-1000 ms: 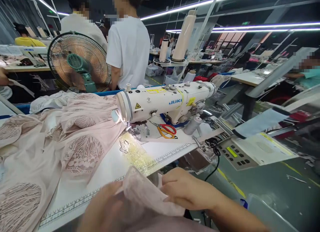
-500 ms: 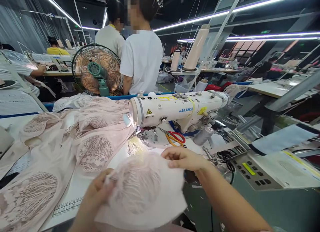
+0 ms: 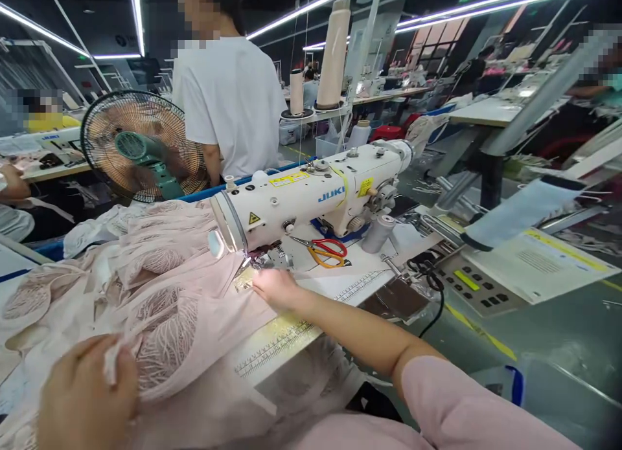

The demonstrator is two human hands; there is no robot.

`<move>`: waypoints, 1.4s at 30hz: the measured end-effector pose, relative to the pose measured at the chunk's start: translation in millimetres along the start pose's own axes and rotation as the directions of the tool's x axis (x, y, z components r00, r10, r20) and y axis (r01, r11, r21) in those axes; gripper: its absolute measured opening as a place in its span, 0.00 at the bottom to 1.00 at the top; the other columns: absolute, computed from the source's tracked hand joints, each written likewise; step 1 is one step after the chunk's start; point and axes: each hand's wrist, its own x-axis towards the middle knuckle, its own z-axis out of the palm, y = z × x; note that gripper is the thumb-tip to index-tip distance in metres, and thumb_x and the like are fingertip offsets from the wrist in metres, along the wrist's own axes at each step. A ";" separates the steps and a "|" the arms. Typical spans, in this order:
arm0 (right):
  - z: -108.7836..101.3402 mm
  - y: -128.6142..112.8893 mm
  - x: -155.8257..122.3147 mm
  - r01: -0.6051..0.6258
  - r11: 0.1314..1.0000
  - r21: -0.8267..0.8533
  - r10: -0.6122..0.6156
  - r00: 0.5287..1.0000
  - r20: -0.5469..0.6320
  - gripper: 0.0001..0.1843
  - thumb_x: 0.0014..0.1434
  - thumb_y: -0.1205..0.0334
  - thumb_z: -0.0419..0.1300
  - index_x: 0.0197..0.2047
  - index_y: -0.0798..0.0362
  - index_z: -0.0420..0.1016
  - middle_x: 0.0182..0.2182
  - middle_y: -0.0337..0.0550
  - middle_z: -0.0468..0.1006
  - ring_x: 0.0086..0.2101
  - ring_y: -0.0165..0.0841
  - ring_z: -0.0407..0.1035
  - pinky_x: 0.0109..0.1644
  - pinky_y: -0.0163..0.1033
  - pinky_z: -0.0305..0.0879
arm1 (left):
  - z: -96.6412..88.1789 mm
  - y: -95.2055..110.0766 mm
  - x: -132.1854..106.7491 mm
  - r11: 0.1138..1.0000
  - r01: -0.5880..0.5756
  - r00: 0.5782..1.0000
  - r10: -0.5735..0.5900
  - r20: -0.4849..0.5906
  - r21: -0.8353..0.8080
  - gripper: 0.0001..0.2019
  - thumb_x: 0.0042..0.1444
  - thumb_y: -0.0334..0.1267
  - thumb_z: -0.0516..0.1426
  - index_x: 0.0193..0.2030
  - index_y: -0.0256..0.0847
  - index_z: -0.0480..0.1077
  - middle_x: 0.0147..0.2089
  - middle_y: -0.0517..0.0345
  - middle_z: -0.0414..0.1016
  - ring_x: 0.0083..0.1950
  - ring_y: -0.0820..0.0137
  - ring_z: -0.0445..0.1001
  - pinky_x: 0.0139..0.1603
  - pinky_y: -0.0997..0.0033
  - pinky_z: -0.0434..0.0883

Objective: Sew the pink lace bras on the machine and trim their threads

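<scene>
White tabletop under wrinkly, apparently lacy fabric

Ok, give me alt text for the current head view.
Left hand grips pale pink lace fabric; right hand touches it near a white sewing machine. Scissors with red and orange handles lie beside the machine.

A green-motored fan stands near a white-shirted person.
</scene>
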 end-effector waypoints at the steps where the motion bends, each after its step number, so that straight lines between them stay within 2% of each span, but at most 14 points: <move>1: 4.3 -2.3 1.9 -0.014 1.000 -0.025 0.014 1.000 -0.022 0.11 0.63 0.64 0.52 0.35 0.57 0.75 0.38 0.52 0.76 0.39 0.41 0.71 0.38 0.40 0.66 | 9.7 25.8 -1.0 0.999 -0.041 0.993 0.045 -0.107 0.034 0.10 0.57 0.41 0.51 0.42 0.42 0.68 0.43 0.50 0.74 0.46 0.52 0.74 0.40 0.50 0.76; 2: 8.1 -4.3 3.3 -0.026 0.999 -0.045 0.024 0.999 -0.042 0.11 0.63 0.65 0.52 0.35 0.57 0.75 0.38 0.52 0.76 0.39 0.41 0.71 0.38 0.40 0.66 | 23.1 52.0 -1.6 0.984 -0.176 0.976 0.172 -0.132 -0.021 0.09 0.59 0.40 0.49 0.40 0.42 0.69 0.42 0.50 0.75 0.44 0.57 0.75 0.41 0.56 0.76; 3: 11.2 -5.9 3.8 -0.036 0.997 -0.064 0.032 0.997 -0.064 0.11 0.63 0.65 0.52 0.36 0.56 0.75 0.38 0.52 0.76 0.39 0.41 0.70 0.39 0.40 0.67 | 39.5 76.0 -1.2 0.947 -0.310 0.951 0.309 -0.022 -0.088 0.11 0.61 0.38 0.47 0.41 0.42 0.70 0.42 0.52 0.76 0.44 0.63 0.76 0.43 0.62 0.76; 4: 13.3 -7.0 3.6 -0.046 0.996 -0.079 0.039 0.995 -0.087 0.10 0.63 0.65 0.51 0.38 0.56 0.74 0.39 0.52 0.76 0.40 0.41 0.70 0.39 0.40 0.67 | 57.8 95.6 0.8 0.912 -0.392 0.905 0.406 0.129 -0.123 0.14 0.62 0.36 0.45 0.45 0.42 0.70 0.46 0.52 0.76 0.46 0.66 0.76 0.44 0.66 0.76; 5: 14.3 -7.4 2.3 -0.054 0.994 -0.093 0.044 0.993 -0.112 0.10 0.63 0.65 0.51 0.40 0.56 0.74 0.41 0.53 0.75 0.41 0.41 0.69 0.40 0.41 0.67 | 76.4 109.6 4.4 0.897 -0.428 0.862 0.442 0.247 -0.110 0.17 0.63 0.34 0.42 0.50 0.40 0.69 0.50 0.50 0.76 0.49 0.67 0.75 0.47 0.68 0.75; 8: 12.6 -3.0 -7.9 -0.049 0.990 -0.132 0.024 0.982 -0.188 0.11 0.64 0.64 0.51 0.45 0.55 0.72 0.47 0.55 0.72 0.45 0.41 0.66 0.45 0.42 0.66 | 121.6 119.9 21.1 0.883 -0.457 0.820 0.464 0.335 -0.104 0.19 0.62 0.35 0.44 0.54 0.36 0.69 0.57 0.46 0.72 0.56 0.63 0.72 0.54 0.62 0.72; 10: 11.5 4.9 -19.4 -0.006 0.988 -0.156 -0.028 0.976 -0.217 0.11 0.64 0.62 0.52 0.45 0.53 0.73 0.49 0.52 0.71 0.48 0.40 0.64 0.48 0.42 0.64 | 135.5 112.0 31.1 0.883 -0.460 0.810 0.462 0.360 -0.098 0.19 0.60 0.36 0.47 0.55 0.33 0.69 0.59 0.43 0.71 0.58 0.59 0.70 0.57 0.58 0.69; 13: 17.0 19.9 -39.2 0.150 0.981 -0.126 -0.174 0.960 -0.217 0.08 0.62 0.59 0.55 0.39 0.52 0.74 0.42 0.47 0.74 0.43 0.37 0.65 0.47 0.40 0.64 | 136.3 104.5 38.8 0.883 -0.462 0.799 0.453 0.396 -0.078 0.20 0.60 0.37 0.50 0.56 0.30 0.69 0.59 0.40 0.70 0.59 0.56 0.68 0.59 0.56 0.67; 17: 32.3 31.2 -60.7 0.277 0.960 -0.048 -0.279 0.921 -0.273 0.06 0.58 0.62 0.59 0.39 0.54 0.73 0.42 0.46 0.74 0.42 0.38 0.65 0.47 0.41 0.64 | 127.5 117.3 42.6 0.901 -0.434 0.817 0.399 0.417 -0.013 0.21 0.61 0.39 0.50 0.58 0.33 0.66 0.56 0.42 0.72 0.55 0.55 0.69 0.55 0.56 0.68; 20: 39.5 30.5 -72.0 0.301 0.953 -0.026 -0.296 0.914 -0.279 0.06 0.57 0.64 0.59 0.39 0.55 0.72 0.43 0.46 0.75 0.42 0.38 0.66 0.47 0.42 0.65 | 123.9 129.9 44.8 0.917 -0.394 0.840 0.334 0.427 0.058 0.20 0.62 0.41 0.48 0.56 0.34 0.68 0.50 0.42 0.73 0.50 0.52 0.71 0.46 0.53 0.70; 23: 41.9 28.0 -81.4 0.322 0.947 -0.004 -0.312 0.913 -0.262 0.08 0.57 0.63 0.58 0.41 0.54 0.72 0.45 0.46 0.75 0.44 0.38 0.66 0.48 0.43 0.64 | 121.7 135.8 46.2 0.922 -0.372 0.849 0.291 0.441 0.106 0.19 0.62 0.42 0.48 0.55 0.36 0.69 0.46 0.43 0.73 0.48 0.52 0.71 0.41 0.54 0.69; 28: 42.9 26.4 -89.9 0.342 0.939 0.024 -0.329 0.919 -0.220 0.11 0.58 0.63 0.57 0.45 0.53 0.70 0.48 0.45 0.74 0.46 0.37 0.66 0.52 0.44 0.61 | 123.7 138.4 50.1 0.921 -0.358 0.857 0.259 0.445 0.153 0.19 0.62 0.44 0.48 0.53 0.38 0.70 0.46 0.43 0.73 0.48 0.53 0.70 0.41 0.57 0.67; 34: 43.8 24.8 -85.7 0.292 0.955 0.044 -0.280 0.943 -0.178 0.17 0.59 0.60 0.56 0.52 0.52 0.67 0.54 0.46 0.70 0.52 0.38 0.63 0.62 0.49 0.51 | 132.0 139.8 59.0 0.921 -0.344 0.863 0.233 0.448 0.184 0.22 0.63 0.45 0.47 0.57 0.36 0.67 0.45 0.42 0.72 0.48 0.53 0.70 0.42 0.57 0.65; 42: 42.4 21.0 -80.5 0.255 0.965 0.061 -0.245 0.959 -0.143 0.18 0.59 0.60 0.57 0.53 0.53 0.67 0.57 0.47 0.69 0.54 0.40 0.62 0.64 0.51 0.50 | 135.2 138.3 66.5 0.923 -0.336 0.865 0.224 0.448 0.188 0.21 0.62 0.43 0.46 0.56 0.36 0.68 0.45 0.41 0.72 0.48 0.52 0.68 0.42 0.54 0.66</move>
